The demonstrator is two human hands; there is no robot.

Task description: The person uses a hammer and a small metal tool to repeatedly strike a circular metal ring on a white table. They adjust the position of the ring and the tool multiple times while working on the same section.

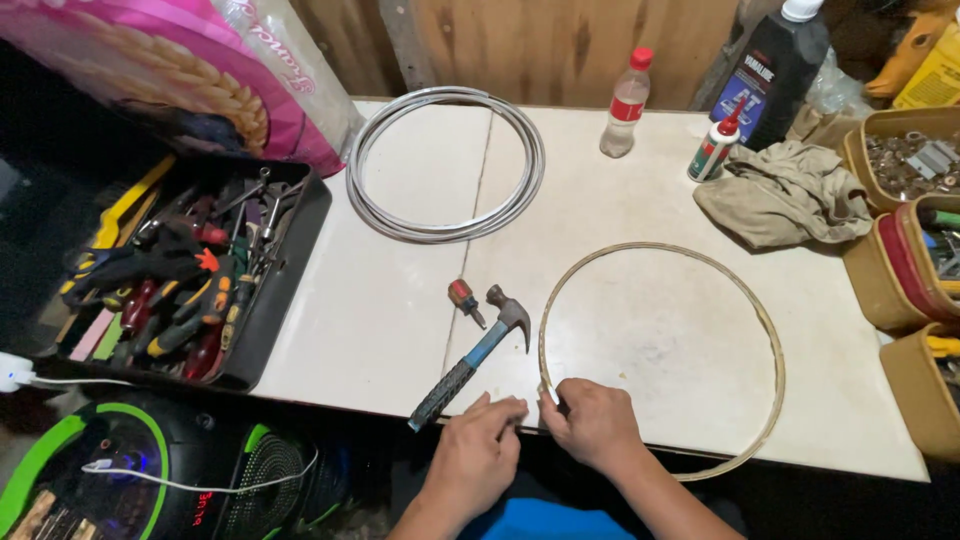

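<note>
A thin wooden hoop [765,330] lies flat on the white tabletop [400,290], its near edge hanging past the table's front edge. My right hand [595,425] pinches the hoop's near-left part with its fingertips. My left hand [480,450] is right beside it, fingers curled, touching the same spot on the hoop. A claw hammer [470,360] with a blue and black handle lies just left of the hoop, its handle end by my left hand. A short stubby screwdriver [465,300] rests beside the hammer head.
A coil of grey cable [445,165] lies at the back. A black tray of hand tools [185,280] sits on the left. A plastic bottle [625,100], a small glue bottle [713,148], a dark oil bottle [775,70], a rag [785,195] and tan bins [895,270] crowd the right.
</note>
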